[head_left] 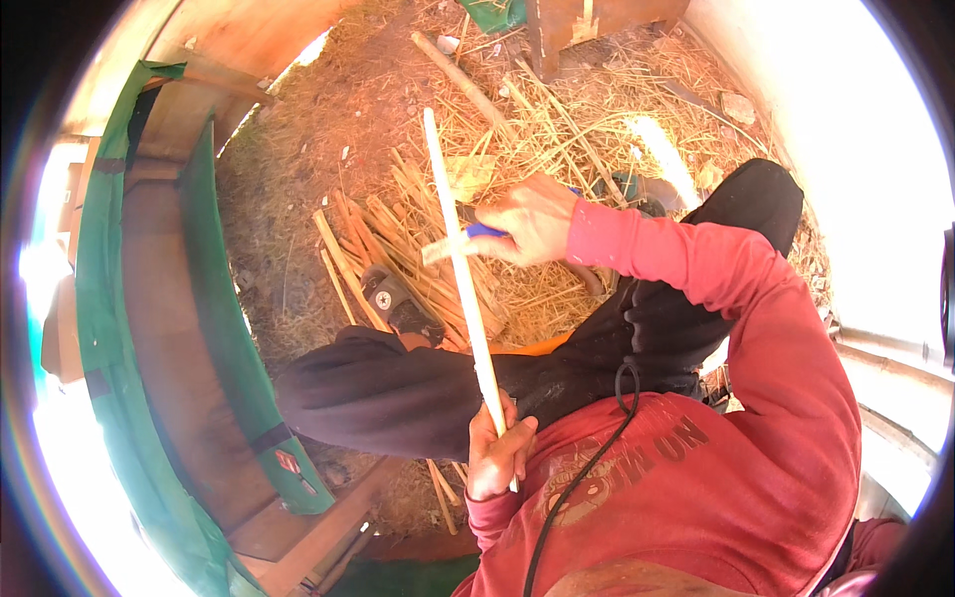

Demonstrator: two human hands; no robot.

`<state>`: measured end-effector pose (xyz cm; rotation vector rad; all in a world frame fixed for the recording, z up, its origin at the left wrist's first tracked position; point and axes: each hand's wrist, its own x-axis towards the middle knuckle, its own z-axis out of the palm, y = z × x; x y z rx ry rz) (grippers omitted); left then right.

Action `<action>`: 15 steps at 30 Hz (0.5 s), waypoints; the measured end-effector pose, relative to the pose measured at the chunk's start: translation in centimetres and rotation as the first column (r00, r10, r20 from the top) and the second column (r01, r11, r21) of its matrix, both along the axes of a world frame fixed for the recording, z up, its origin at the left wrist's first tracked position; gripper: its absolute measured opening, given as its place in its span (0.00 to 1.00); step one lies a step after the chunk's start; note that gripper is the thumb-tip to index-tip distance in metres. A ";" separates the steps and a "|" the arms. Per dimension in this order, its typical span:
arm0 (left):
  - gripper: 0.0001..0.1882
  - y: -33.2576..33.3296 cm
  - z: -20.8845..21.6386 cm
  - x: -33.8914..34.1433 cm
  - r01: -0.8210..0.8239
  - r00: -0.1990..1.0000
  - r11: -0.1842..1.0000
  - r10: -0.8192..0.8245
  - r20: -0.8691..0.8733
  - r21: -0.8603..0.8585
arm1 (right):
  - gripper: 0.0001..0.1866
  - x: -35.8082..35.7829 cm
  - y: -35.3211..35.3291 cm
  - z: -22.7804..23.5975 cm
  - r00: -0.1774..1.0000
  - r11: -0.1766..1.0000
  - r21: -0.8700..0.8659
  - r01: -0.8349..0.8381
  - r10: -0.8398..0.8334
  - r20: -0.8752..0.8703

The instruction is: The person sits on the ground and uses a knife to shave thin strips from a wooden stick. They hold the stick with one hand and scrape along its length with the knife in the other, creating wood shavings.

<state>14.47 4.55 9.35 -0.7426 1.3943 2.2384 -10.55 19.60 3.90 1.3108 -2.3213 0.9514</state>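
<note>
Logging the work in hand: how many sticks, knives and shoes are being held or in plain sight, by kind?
Long pale stick, gripped by left hand: 1
Blue-handled knife, in right hand: 1
Black shoe: 1
Total: 3
The heap of split sticks is too tangled to count.

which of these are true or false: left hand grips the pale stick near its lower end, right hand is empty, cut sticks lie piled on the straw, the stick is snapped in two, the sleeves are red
1. The left hand grips the pale stick near its lower end. True.
2. The right hand is empty. False: it holds a blue-handled knife whose blade lies against the stick.
3. Cut sticks lie piled on the straw. True.
4. The stick is snapped in two. False: it runs in one piece from the left hand up past the right hand.
5. The sleeves are red. True.
</note>
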 end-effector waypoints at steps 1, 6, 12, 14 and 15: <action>0.12 0.1 -0.1 0.0 -0.008 1.000 0.999 0.008 0.012 -0.036 | 0.21 -0.5 -0.1 -0.6 0.999 0.999 -0.026 0.020 -0.021 -0.047; 0.12 -0.1 -0.9 0.0 -0.056 0.998 0.998 0.056 0.008 -0.012 | 0.23 -1.7 -0.6 -1.8 0.999 0.999 0.044 0.017 -0.019 0.044; 0.12 0.3 -0.6 1.9 0.134 0.989 0.989 -0.137 0.047 0.055 | 0.35 -12.1 2.6 -4.6 0.766 0.847 0.372 0.380 -0.514 0.388; 0.12 0.0 -0.5 3.0 0.102 0.993 0.982 -0.109 0.037 0.162 | 0.37 -14.5 5.0 -4.9 0.710 0.790 0.381 0.480 -0.605 0.361; 0.13 -0.5 -0.9 2.1 -0.003 0.998 0.992 -0.005 0.065 0.126 | 0.33 -14.5 5.3 -5.0 0.699 0.793 0.305 0.527 -0.609 0.374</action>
